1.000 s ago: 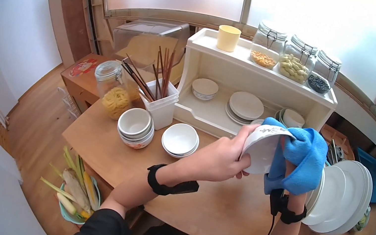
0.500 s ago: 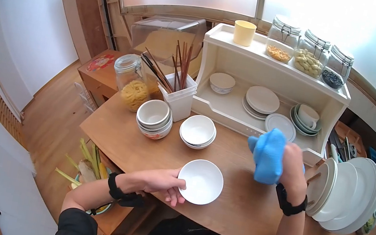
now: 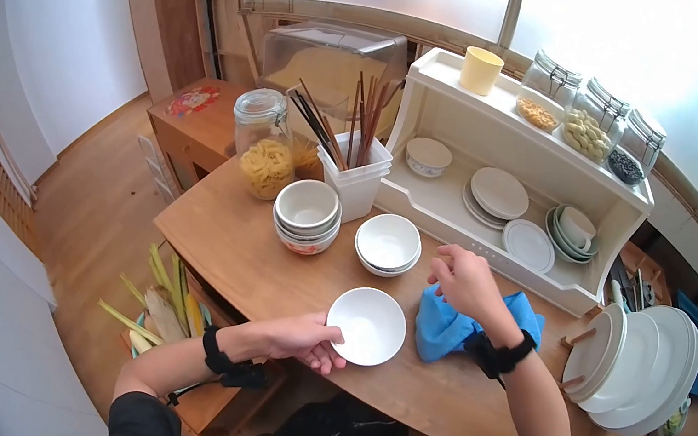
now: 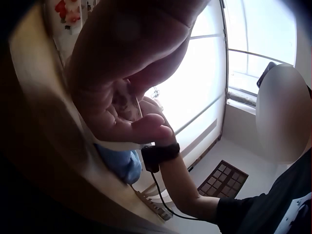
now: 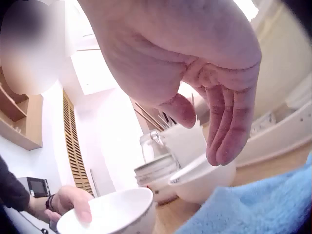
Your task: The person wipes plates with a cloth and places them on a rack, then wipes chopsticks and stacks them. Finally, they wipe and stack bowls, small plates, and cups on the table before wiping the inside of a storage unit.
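My left hand pinches the rim of a white bowl near the table's front edge, thumb inside; in the left wrist view its fingers curl round the bowl's patterned side. My right hand, empty with loosely bent fingers, hovers above the table beside two or more nested white bowls. Below its wrist a crumpled blue cloth lies on the table. The right wrist view shows the empty right hand over the cloth, with the held bowl at lower left.
Stacked bowls, a chopstick holder and a pasta jar stand at the table's left. Behind is a white shelf with dishes, jars and a yellow cup. Large plates stand upright at right; vegetables sit below left.
The bowl came down from a raised, tilted position to face up low over the table in my left hand. My right hand let go of the blue cloth and moved left toward the nested bowls.
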A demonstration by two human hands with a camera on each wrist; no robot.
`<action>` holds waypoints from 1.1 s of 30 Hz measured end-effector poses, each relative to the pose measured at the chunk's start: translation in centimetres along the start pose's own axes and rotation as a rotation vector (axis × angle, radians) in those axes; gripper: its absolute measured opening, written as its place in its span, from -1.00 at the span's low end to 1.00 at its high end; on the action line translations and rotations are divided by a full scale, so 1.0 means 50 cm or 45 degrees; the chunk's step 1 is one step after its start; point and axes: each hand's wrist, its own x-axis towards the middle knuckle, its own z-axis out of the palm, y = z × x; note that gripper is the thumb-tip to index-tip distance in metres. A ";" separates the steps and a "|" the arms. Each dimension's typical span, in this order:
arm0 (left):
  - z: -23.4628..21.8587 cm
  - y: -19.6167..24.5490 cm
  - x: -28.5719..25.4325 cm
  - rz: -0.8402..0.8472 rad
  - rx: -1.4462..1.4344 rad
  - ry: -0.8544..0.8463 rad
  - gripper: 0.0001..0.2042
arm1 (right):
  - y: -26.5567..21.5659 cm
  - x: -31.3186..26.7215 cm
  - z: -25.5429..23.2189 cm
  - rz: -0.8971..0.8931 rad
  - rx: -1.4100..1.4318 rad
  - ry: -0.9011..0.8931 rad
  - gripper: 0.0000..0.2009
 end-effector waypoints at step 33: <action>-0.045 -0.004 0.012 0.066 -0.026 0.001 -0.55 | 0.049 0.102 0.108 0.449 0.564 -0.219 -0.61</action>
